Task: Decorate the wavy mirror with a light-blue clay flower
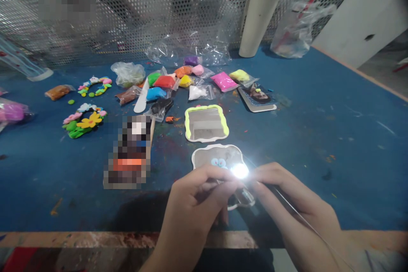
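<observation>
My left hand (199,195) and my right hand (288,195) meet low at the front of the table, each with thumb and forefinger pinched together. Between the fingertips a bright white glare (239,171) washes out whatever they hold. Beneath the hands lies a wavy-edged mirror with a white frame (198,151), partly covered by my fingers. Light-blue round pieces like eyes (218,162) sit on that mirror. Just beyond it is a second mirror (208,123), its frame partly covered with yellow-green clay. A thin pale cord (296,210) runs past my right hand toward the lower right.
Several bags of coloured clay (165,81) lie behind the mirrors, near a white flat stick (141,97). A blurred phone-like object (129,153) and flower-decorated rings (85,121) are to the left. A tumbler (261,17) stands at the back; a small card-like block (258,97) lies right.
</observation>
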`<state>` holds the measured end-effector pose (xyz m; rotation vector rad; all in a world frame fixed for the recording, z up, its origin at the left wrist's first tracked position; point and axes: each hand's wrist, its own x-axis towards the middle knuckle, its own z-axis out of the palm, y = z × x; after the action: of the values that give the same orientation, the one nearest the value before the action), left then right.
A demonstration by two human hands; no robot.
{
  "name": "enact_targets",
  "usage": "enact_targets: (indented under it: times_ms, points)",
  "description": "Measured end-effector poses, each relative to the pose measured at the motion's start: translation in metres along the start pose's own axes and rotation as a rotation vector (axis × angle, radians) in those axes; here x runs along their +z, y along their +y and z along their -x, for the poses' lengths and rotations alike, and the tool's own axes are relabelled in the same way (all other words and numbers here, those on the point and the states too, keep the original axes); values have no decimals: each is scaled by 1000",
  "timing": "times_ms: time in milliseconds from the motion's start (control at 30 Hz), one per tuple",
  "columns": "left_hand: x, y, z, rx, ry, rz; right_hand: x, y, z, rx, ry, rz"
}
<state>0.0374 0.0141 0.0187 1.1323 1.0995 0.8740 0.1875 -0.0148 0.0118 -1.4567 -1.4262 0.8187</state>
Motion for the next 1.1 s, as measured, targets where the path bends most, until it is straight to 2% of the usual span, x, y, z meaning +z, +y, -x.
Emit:
enact_targets:
  times_ms: [800, 1100]
  points:
    - [0, 3, 1, -13, -26, -40, 0, 2, 0, -1, -1, 15]
    - [1, 3, 0, -30, -2, -7, 0, -2, 0, 52, -5, -25]
